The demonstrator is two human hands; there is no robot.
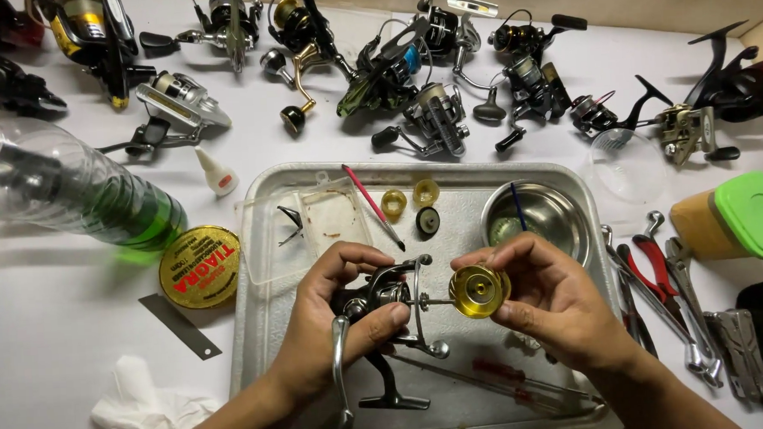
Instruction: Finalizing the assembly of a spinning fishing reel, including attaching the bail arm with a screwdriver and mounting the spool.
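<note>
Over the metal tray (266, 331), a dark spinning reel (377, 305) was gripped by the left hand (330, 315); a gold spool (477, 291) at its shaft tip was pinched by the right hand (548, 302). Beyond lay a steel bowl (561, 211), then many reels (433, 109)

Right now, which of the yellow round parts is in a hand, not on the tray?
The large gold spool, pinched in the right hand at the reel's shaft. The two small yellow rings lie loose on the tray.

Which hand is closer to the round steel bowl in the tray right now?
Right. The right hand holds the gold spool just below the round steel bowl; the left hand grips the black reel body, farther left.
</note>
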